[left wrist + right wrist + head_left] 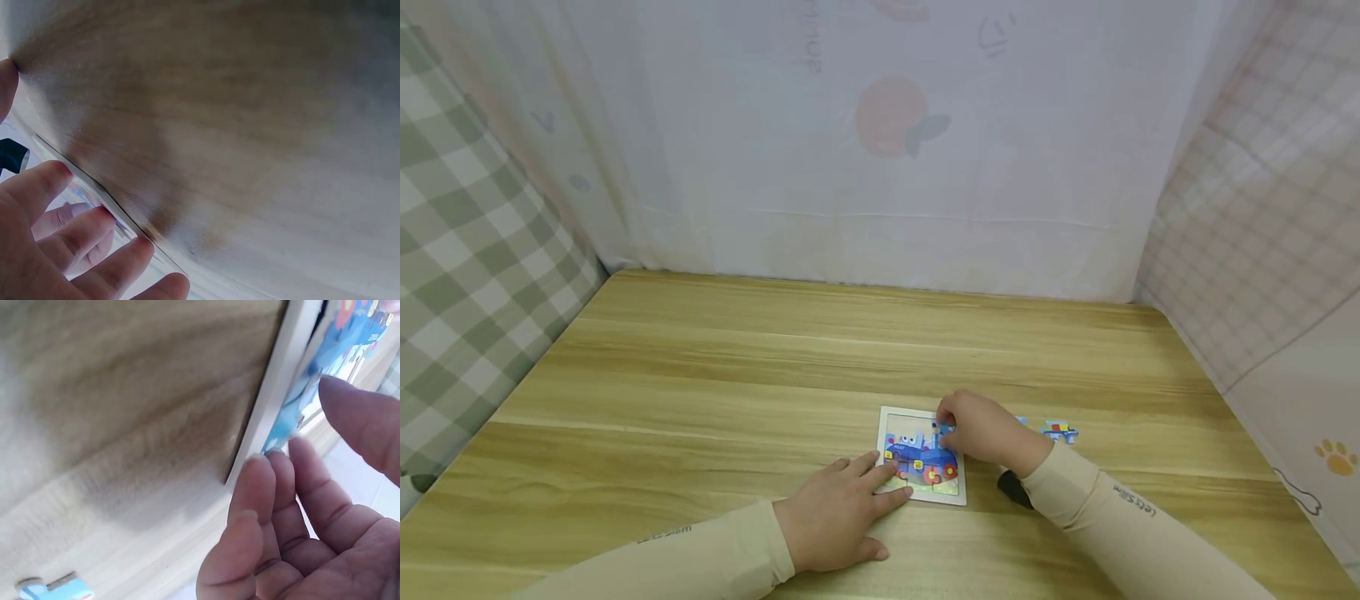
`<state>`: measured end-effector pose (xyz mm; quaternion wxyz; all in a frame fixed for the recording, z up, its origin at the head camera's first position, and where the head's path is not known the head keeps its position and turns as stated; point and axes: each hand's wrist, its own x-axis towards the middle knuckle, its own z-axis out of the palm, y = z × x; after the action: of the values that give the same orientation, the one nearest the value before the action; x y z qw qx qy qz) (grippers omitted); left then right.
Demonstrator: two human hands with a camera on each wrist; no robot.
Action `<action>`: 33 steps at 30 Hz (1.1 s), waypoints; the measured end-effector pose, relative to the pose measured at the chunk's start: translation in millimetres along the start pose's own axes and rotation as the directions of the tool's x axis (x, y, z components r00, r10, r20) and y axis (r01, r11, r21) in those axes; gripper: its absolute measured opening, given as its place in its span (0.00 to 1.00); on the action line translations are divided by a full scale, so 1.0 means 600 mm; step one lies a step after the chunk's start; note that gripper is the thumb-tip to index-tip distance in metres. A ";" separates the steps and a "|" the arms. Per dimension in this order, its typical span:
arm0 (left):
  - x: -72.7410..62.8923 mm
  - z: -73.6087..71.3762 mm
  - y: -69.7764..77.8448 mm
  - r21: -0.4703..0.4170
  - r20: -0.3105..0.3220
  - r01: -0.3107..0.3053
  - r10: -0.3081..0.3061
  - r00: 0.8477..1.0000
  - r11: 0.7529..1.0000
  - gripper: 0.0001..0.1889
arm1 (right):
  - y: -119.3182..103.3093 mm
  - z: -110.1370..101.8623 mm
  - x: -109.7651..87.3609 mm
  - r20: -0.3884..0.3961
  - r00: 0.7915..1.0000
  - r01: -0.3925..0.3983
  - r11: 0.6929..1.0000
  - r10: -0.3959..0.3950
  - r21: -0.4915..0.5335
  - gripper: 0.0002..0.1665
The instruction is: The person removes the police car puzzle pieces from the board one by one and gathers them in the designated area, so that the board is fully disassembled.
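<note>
One puzzle (923, 460) sits on the desk (700, 375), so brace its frame (940, 499) w/ your L hand (838, 512), fingers spread, & line up edges b4 pressing w/ your R hand (988, 429), at its top-R corner (can't tell if pinching).

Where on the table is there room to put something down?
There's bare table between the back curtain and the puzzle frame, and a wide stretch leftward to the green checked cloth. It's crowded around the puzzle frame: the left hand and right hand are there, with loose pieces and a dark object to the right.
</note>
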<state>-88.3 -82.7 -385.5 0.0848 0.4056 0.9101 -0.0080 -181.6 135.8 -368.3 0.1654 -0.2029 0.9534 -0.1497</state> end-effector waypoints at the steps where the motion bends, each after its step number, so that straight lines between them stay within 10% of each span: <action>1: 0.000 0.000 0.000 0.004 -0.001 0.000 0.000 1.000 1.000 0.33 | 0.000 0.000 0.000 0.000 1.000 0.001 1.000 -0.001 0.004 0.10; 33: 0.002 0.003 0.002 0.043 -0.046 -0.001 0.003 0.999 0.999 0.33 | 0.001 -0.001 0.003 -0.021 0.995 0.094 0.990 -0.097 -0.105 0.08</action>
<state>-87.8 -81.3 -387.6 0.0549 0.4081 0.9111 -0.0180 -183.6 135.7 -368.1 0.1347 -0.2545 0.9513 -0.1104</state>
